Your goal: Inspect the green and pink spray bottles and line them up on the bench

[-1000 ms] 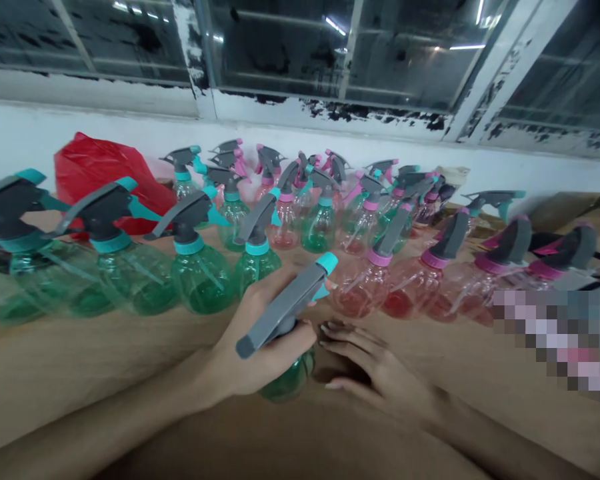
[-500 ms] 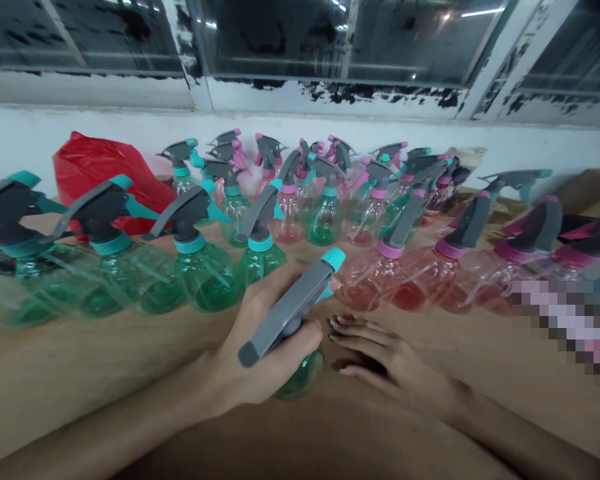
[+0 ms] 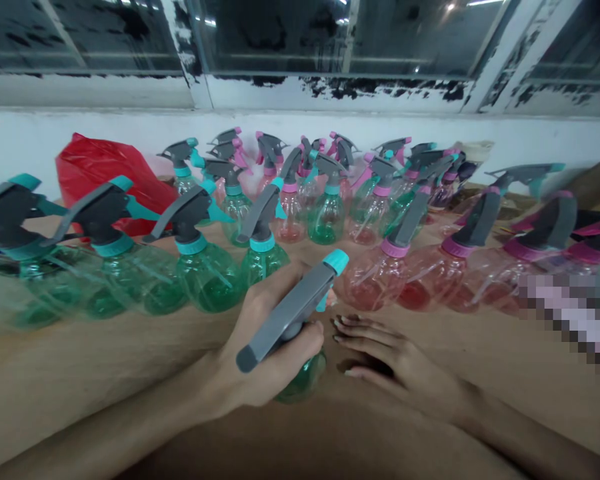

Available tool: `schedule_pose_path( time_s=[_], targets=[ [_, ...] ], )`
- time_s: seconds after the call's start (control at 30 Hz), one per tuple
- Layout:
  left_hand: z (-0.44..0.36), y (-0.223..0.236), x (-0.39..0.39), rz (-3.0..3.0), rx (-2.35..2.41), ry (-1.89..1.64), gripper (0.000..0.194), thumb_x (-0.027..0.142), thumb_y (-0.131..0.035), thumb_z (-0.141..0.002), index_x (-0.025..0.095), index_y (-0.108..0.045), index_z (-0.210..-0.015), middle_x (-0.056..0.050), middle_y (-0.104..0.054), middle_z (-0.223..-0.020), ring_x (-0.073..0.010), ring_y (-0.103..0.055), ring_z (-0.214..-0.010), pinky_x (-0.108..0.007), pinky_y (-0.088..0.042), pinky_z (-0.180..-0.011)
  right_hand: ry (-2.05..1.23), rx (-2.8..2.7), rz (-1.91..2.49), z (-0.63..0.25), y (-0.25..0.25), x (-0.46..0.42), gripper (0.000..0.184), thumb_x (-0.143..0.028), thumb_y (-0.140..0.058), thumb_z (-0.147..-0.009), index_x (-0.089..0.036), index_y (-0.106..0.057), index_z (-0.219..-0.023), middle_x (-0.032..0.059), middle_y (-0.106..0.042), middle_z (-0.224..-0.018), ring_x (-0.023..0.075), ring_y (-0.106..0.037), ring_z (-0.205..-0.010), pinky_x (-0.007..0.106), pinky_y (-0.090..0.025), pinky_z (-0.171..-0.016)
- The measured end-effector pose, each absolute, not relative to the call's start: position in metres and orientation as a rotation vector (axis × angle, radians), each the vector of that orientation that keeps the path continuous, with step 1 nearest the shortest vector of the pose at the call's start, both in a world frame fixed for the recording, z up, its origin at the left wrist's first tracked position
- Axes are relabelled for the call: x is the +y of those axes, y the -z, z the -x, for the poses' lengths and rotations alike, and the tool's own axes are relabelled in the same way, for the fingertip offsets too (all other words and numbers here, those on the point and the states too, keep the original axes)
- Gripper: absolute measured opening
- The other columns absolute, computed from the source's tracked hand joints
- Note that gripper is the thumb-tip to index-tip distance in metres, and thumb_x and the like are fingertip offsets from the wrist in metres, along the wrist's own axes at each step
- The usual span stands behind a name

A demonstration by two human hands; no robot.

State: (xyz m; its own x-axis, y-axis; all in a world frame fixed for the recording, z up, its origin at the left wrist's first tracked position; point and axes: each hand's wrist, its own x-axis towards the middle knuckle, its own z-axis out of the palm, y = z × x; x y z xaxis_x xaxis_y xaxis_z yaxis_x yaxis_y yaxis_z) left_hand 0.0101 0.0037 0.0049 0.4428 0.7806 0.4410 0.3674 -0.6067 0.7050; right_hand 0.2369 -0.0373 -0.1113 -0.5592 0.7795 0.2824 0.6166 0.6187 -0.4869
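Observation:
My left hand [image 3: 270, 347] is wrapped round the neck of a green spray bottle [image 3: 305, 381] with a grey and turquoise trigger head. The head tilts toward the upper right, and the hand covers the collar and much of the bottle. To its right, my right hand [image 3: 380, 350] rests on the tabletop with fingers stretched out, holding nothing. Just behind the left hand stands another green spray bottle [image 3: 263, 260]. A pink spray bottle [image 3: 373, 280] with a magenta collar is beyond my right fingertips.
Green spray bottles [image 3: 210, 280] line the left side of the brown table [image 3: 180, 360]; pink ones [image 3: 430, 283] line the right. Several mixed bottles [image 3: 325, 217] stand farther back. A red plastic bag [image 3: 105, 173] sits back left, against the white wall below the windows. A pixelated patch covers the right edge.
The view has shifted slightly, so the bottles on the right appear a little farther right. My left hand keeps its grip on the green spray bottle, and my right hand stays flat.

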Motion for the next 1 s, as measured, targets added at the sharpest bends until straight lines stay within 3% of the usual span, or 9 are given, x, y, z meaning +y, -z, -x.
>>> schedule_pose_path(
  time_s=[0.17, 0.37, 0.67, 1.0],
  targets=[
    [-0.0101, -0.0005, 0.0053, -2.182, 0.866, -1.076, 0.026, 0.011, -0.051, -0.070, 0.022, -0.056, -0.093, 0.002, -0.054, -0.075, -0.0158, -0.056, -0.066, -0.030, -0.050, -0.065, -0.471, -2.369, 1.103, -0.2361, 0.1105, -0.0374, 0.040, -0.033, -0.055, -0.092, -0.022, -0.052, -0.130, 0.0059, -0.056, -0.134, 0.0204, -0.047, -0.129, 0.043, -0.040, -0.108],
    [-0.0089, 0.0035, 0.0003, -2.227, 0.979, -1.048, 0.015, 0.015, -0.051, -0.075, 0.023, -0.053, -0.088, 0.001, -0.059, -0.081, -0.0167, -0.062, -0.072, -0.029, -0.052, -0.068, -0.491, -2.371, 1.109, -0.2369, 0.1097, -0.0371, 0.042, -0.034, -0.056, -0.091, -0.022, -0.051, -0.131, 0.0054, -0.056, -0.135, 0.0204, -0.046, -0.129, 0.043, -0.039, -0.109],
    [-0.0091, 0.0024, 0.0008, -2.195, 0.951, -1.004, 0.032, 0.015, -0.052, -0.076, 0.027, -0.057, -0.105, 0.000, -0.066, -0.091, -0.0165, -0.065, -0.077, -0.028, -0.056, -0.072, -0.512, -2.335, 1.103, -0.2353, 0.1067, -0.0378, 0.041, -0.032, -0.057, -0.091, -0.024, -0.052, -0.131, 0.0060, -0.057, -0.133, 0.0216, -0.048, -0.128, 0.044, -0.040, -0.108],
    [-0.0107, 0.0026, 0.0008, -2.156, 0.964, -0.995, 0.032, 0.013, -0.052, -0.076, 0.026, -0.057, -0.105, 0.000, -0.065, -0.093, -0.0143, -0.066, -0.073, -0.025, -0.057, -0.071, -0.508, -2.374, 1.118, -0.2349, 0.1043, -0.0372, 0.039, -0.034, -0.056, -0.091, -0.021, -0.055, -0.128, 0.0063, -0.056, -0.134, 0.0206, -0.046, -0.130, 0.043, -0.038, -0.110]
  ],
)
